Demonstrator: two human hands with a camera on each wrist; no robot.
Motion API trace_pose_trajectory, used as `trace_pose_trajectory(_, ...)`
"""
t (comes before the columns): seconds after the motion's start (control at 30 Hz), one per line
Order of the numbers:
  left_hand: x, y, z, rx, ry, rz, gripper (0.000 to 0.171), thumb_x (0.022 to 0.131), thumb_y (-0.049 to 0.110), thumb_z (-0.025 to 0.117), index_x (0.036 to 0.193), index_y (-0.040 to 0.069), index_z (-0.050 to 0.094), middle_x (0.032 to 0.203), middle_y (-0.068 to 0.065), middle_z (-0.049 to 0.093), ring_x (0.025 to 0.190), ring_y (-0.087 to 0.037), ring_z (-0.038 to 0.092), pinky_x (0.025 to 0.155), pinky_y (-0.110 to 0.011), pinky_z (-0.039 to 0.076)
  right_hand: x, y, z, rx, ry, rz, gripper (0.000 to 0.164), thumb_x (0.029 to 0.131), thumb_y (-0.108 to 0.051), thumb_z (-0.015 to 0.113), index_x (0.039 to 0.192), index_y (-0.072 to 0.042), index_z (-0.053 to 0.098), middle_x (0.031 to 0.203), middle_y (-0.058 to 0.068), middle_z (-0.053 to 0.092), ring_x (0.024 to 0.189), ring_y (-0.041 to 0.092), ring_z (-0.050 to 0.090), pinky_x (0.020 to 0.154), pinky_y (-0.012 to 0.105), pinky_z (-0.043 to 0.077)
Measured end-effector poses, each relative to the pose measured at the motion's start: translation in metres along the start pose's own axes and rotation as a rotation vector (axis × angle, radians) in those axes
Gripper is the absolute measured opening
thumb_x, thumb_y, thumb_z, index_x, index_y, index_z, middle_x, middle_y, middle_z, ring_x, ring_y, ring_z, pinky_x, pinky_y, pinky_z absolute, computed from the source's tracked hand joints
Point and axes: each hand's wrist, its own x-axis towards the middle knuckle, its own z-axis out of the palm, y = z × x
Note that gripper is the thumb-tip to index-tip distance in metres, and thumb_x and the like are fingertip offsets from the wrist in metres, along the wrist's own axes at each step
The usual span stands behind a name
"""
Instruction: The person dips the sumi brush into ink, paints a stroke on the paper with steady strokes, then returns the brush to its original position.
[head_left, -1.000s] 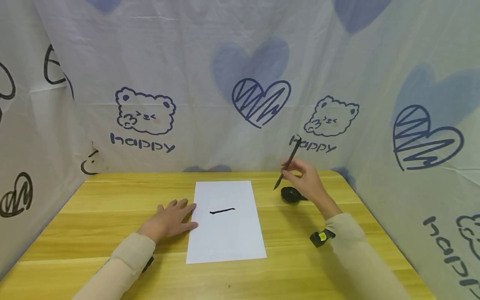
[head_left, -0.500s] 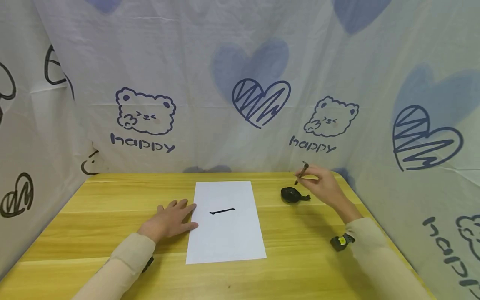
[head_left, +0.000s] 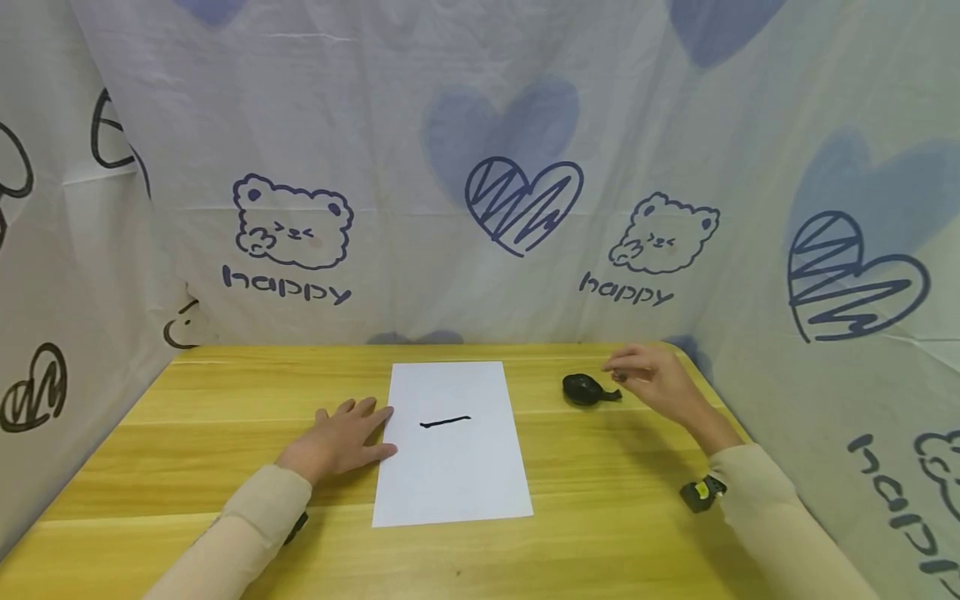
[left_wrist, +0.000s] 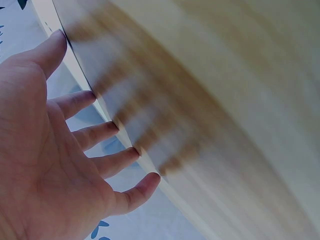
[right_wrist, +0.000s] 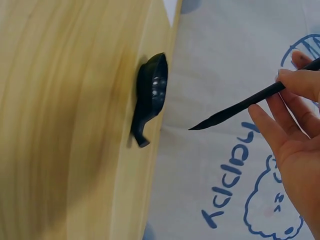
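Observation:
My right hand (head_left: pixel 656 385) pinches a dark writing brush (right_wrist: pixel 235 109) between thumb and fingers, its pointed tip apart from the table and aimed toward a small black ink dish (head_left: pixel 581 389) with a short handle. In the head view the brush is mostly hidden by the hand. The dish (right_wrist: pixel 154 87) stands on the table just left of that hand. My left hand (head_left: pixel 336 442) lies with fingers spread on the table, its fingertips touching the left edge of a white sheet of paper (head_left: pixel 457 475). One black brush stroke (head_left: pixel 446 422) crosses the paper's middle.
The yellow wood-grain table (head_left: pixel 187 467) ends at a pale cloth backdrop (head_left: pixel 405 208) printed with hearts, bears and lettering. Cloth also hangs along both sides. A black wrist camera (head_left: pixel 701 493) sits on the right wrist.
My right hand has moved right and downward with the brush, from above the ink dish to beside its handle. The brush has turned in the head view. My left hand and the paper stay put.

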Motion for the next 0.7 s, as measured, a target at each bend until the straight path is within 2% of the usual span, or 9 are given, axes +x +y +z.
trace_pose_trajectory(0.03,0.0,0.0,0.0,-0.001,-0.001,0.0,0.077,0.1,0.061,0.055,0.158,0.013,0.042,0.164,-0.024,0.035,0.148,-0.056,0.034,0.109,-0.084,0.023,-0.001,0.001,0.0,-0.027,0.0,-0.016,0.023,0.084,0.012,0.077,0.102,-0.002,0.081,0.101,0.014,0.077,0.086,0.01,0.068,0.073,0.016,0.055)
trace_pose_trajectory(0.17,0.001,0.0,0.001,-0.002,-0.002,0.001,0.077,0.1,0.062,0.055,0.158,0.013,0.042,0.164,-0.024,0.035,0.148,-0.055,0.034,0.11,-0.084,0.023,-0.006,0.007,0.001,-0.017,-0.013,-0.064,0.024,0.081,0.015,0.077,0.098,-0.001,0.081,0.099,0.013,0.076,0.088,0.024,0.07,0.075,0.015,0.054)
trace_pose_trajectory(0.27,0.001,0.0,0.001,-0.003,-0.003,0.001,0.077,0.1,0.061,0.055,0.158,0.013,0.042,0.164,-0.024,0.036,0.148,-0.055,0.034,0.109,-0.084,0.023,-0.009,0.013,0.002,0.001,-0.026,-0.1,0.027,0.079,0.019,0.077,0.096,-0.001,0.081,0.097,0.014,0.076,0.086,0.027,0.07,0.076,0.014,0.054)
trace_pose_trajectory(0.53,0.0,0.0,0.0,-0.011,-0.006,0.001,0.077,0.1,0.061,0.055,0.158,0.013,0.042,0.164,-0.024,0.035,0.148,-0.056,0.034,0.11,-0.084,0.022,-0.016,0.023,0.004,-0.079,-0.064,-0.18,0.032,0.073,0.023,0.077,0.093,-0.001,0.082,0.096,0.011,0.075,0.089,0.03,0.071,0.077,0.033,0.06)
trace_pose_trajectory(0.7,0.0,0.0,0.0,-0.011,-0.001,0.005,0.076,0.1,0.061,0.055,0.158,0.013,0.042,0.164,-0.025,0.035,0.148,-0.056,0.034,0.109,-0.085,0.023,-0.02,0.032,0.007,-0.138,-0.086,-0.224,0.039,0.068,0.026,0.075,0.091,-0.004,0.083,0.095,0.011,0.074,0.091,0.032,0.07,0.08,0.038,0.06)
